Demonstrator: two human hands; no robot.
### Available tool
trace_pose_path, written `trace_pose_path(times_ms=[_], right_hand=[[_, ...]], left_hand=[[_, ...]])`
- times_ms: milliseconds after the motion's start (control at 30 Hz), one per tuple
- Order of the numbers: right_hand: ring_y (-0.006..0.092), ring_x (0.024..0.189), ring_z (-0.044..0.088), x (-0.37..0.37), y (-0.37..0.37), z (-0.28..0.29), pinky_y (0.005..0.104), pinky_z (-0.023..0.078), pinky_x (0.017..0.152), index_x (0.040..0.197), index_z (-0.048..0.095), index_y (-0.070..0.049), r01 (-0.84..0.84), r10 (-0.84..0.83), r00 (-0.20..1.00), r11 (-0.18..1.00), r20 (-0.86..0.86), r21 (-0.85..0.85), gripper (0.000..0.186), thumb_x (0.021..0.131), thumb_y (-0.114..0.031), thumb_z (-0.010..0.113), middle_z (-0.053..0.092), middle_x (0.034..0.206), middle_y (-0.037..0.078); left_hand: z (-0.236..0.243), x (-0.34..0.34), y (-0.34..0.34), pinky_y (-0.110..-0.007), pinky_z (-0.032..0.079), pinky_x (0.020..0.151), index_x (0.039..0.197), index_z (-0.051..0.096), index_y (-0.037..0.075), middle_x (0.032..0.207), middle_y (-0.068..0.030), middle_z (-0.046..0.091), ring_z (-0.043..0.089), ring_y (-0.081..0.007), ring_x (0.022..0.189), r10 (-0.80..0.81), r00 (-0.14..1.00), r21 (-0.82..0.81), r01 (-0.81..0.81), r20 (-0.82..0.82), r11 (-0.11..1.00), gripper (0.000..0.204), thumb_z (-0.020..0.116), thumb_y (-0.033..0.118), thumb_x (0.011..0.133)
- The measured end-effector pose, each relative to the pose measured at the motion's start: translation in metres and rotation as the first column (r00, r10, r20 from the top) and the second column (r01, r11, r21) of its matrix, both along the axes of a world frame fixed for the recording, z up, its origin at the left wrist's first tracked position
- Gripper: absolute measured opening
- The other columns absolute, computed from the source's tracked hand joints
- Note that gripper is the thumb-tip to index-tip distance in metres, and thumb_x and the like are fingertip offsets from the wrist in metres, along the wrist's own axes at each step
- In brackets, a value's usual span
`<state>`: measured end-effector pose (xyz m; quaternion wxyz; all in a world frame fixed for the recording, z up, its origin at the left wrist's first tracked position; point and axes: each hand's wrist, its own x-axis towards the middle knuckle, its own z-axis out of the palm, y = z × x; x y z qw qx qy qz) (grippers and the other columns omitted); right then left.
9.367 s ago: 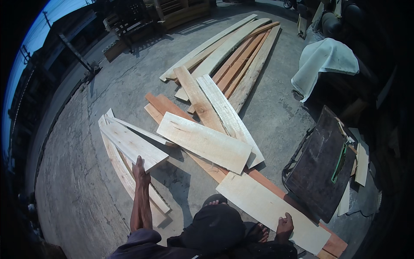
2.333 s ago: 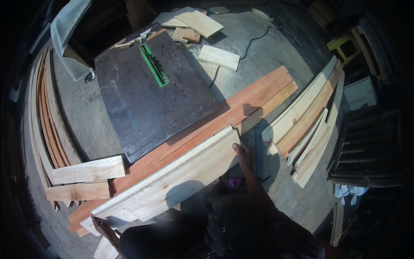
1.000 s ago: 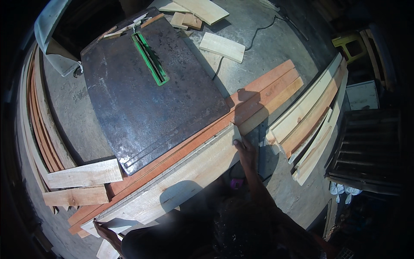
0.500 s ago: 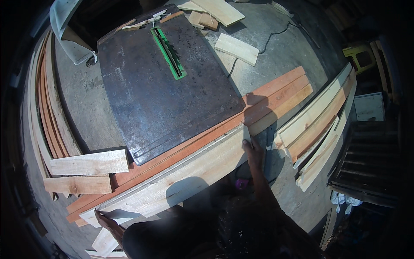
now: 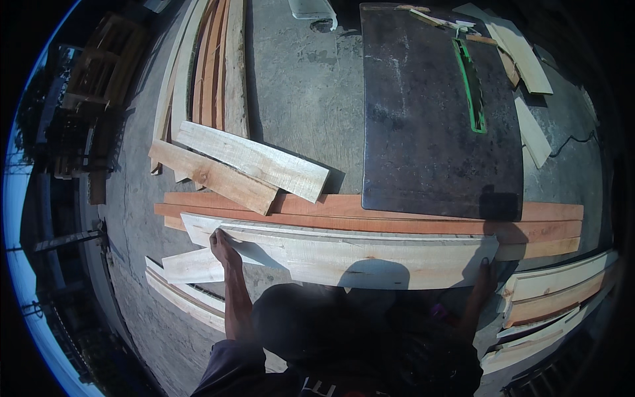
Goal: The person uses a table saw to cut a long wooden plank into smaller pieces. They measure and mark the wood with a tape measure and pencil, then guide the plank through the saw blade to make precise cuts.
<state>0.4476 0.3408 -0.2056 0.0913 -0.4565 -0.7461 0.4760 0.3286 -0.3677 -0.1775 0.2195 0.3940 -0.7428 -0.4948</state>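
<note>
A long pale wooden board (image 5: 344, 261) lies across in front of me, with a thin strip of wood showing along its far edge. Near its left end, my left hand (image 5: 223, 248) is closed on the far edge. At the other end my right hand (image 5: 486, 274) grips the board with the thumb on its face; its other fingers are hidden in shadow. Just beyond, long reddish boards (image 5: 397, 215) run nearly parallel to it. My head's shadow falls on the pale board.
A dark metal saw table (image 5: 430, 132) with a green-edged blade slot (image 5: 471, 92) stands beyond the boards. Two short planks (image 5: 258, 155) lie at the left, near long stacked lumber (image 5: 215, 73). More boards (image 5: 555, 291) are piled at the right, and offcuts (image 5: 522, 53) lie past the table.
My view has swung left, so the pale board now runs nearly level across the picture. Both hands keep hold of its ends.
</note>
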Motion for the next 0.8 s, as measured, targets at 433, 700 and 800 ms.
trace_pose_path(times_ms=[433, 700, 800], right_hand=[[0.0302, 0.109, 0.065, 0.008, 0.015, -0.02, 0.0395, 0.05, 0.098, 0.135, 0.065, 0.007, 0.039, -0.043, 0.998, 0.995, 0.048, 0.092, 0.064, 0.099, -0.045, 0.07, 0.071, 0.122, 0.02], [0.0272, 0.121, 0.06, 0.006, 0.014, -0.011, 0.0383, 0.046, 0.107, 0.138, 0.062, 0.009, 0.03, -0.035, 0.993, 0.998, 0.115, 0.049, 0.062, 0.099, -0.038, 0.073, 0.066, 0.136, 0.017], [0.0299, 0.118, 0.062, 0.002, 0.007, -0.005, 0.0399, 0.047, 0.105, 0.139, 0.062, 0.008, 0.061, -0.063, 0.997, 0.997, 0.036, 0.038, 0.064, 0.099, -0.041, 0.072, 0.067, 0.133, 0.02]], left_hand=[[-0.012, 0.005, -0.005, -0.026, 0.044, 0.078, 0.126, 0.065, -0.004, 0.095, 0.0003, 0.06, 0.053, -0.0104, 0.086, 0.038, 0.982, 0.198, -0.001, -0.183, 0.98, 0.033, 0.055, 0.021, 0.108], [-0.01, 0.004, 0.0, -0.028, 0.046, 0.087, 0.129, 0.064, -0.005, 0.104, -0.0032, 0.064, 0.056, -0.0131, 0.095, 0.024, 0.986, 0.144, -0.001, -0.162, 0.99, 0.037, 0.057, 0.024, 0.108], [-0.009, 0.003, 0.002, -0.027, 0.046, 0.085, 0.127, 0.065, -0.004, 0.101, -0.0016, 0.063, 0.056, -0.0124, 0.092, 0.018, 0.99, 0.154, 0.004, -0.142, 0.988, 0.036, 0.058, 0.025, 0.108]])
